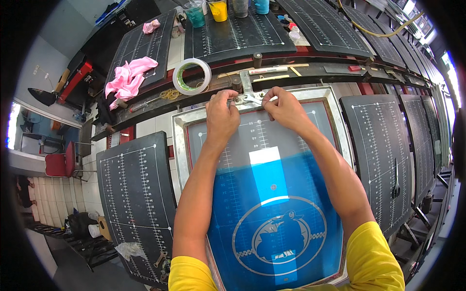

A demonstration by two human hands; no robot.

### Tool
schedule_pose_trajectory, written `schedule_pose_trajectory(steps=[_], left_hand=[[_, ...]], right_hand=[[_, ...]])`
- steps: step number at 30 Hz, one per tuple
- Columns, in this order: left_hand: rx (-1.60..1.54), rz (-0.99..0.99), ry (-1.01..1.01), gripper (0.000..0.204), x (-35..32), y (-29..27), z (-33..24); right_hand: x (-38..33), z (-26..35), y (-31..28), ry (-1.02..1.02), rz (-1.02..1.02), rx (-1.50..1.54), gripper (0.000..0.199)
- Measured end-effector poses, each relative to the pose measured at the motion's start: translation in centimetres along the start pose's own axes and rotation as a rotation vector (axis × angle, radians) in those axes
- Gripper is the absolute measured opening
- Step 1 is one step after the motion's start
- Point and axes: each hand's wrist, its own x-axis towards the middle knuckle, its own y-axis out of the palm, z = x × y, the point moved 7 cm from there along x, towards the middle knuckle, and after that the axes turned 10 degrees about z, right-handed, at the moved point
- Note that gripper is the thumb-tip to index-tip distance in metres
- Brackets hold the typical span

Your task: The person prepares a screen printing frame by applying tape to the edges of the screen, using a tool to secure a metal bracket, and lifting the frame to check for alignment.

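A silk-screen frame (180, 137) with pale metal sides lies in front of me. Its mesh (233, 182) is mostly blue and carries a round emblem with a bird-like figure. At its far edge a metal clamp bracket (246, 82) meets the frame, with bolts beside it. My right hand (286, 109) pinches the end of a small silver wrench (252, 99) lying across the bracket. My left hand (222, 116) is closed at the left bolt, its fingertips bent over the frame's edge; what they grip is hidden. Both forearms reach over the mesh.
Black printing boards (136, 194) with white ruler marks stand left, right (381, 145) and beyond. A tape roll (191, 76), pink cloth (128, 80) and a marker (268, 70) lie on the far rail. Ink cups (218, 10) stand behind; scissors (396, 182) lie right, another wrench (160, 259) lower left.
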Motion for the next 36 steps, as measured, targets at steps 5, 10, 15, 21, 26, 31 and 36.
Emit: schedule_pose_trajectory(steps=[5, 10, 15, 21, 26, 31, 36], left_hand=[[-0.022, 0.042, -0.106, 0.019, 0.0, 0.1, 0.4], [0.014, 0.011, -0.027, 0.019, -0.1, -0.1, 0.0], [0.048, 0.068, -0.031, 0.019, -0.1, 0.0, -0.1], [-0.124, -0.014, -0.150, 0.021, -0.1, 0.0, 1.0], [-0.125, -0.055, -0.147, 0.020, -0.1, -0.2, 0.8], [-0.046, -0.039, -0.202, 0.023, -0.2, -0.4, 1.1], [-0.008, -0.095, -0.096, 0.019, -0.1, -0.5, 0.5]], right_hand=[[0.3, 0.1, 0.3, -0.031, 0.021, -0.025, 0.014], [1.1, 0.5, 0.5, -0.043, 0.049, -0.037, 0.014], [1.1, 0.8, 0.4, -0.103, 0.010, -0.116, 0.019], [0.6, 3.2, 0.2, -0.225, -0.037, -0.222, 0.023], [1.3, 5.3, 3.4, -0.448, -0.192, -0.527, 0.023], [2.5, 4.8, 4.9, -0.350, -0.148, -0.610, 0.024], [3.4, 4.0, 4.9, -0.202, -0.203, -0.645, 0.021]])
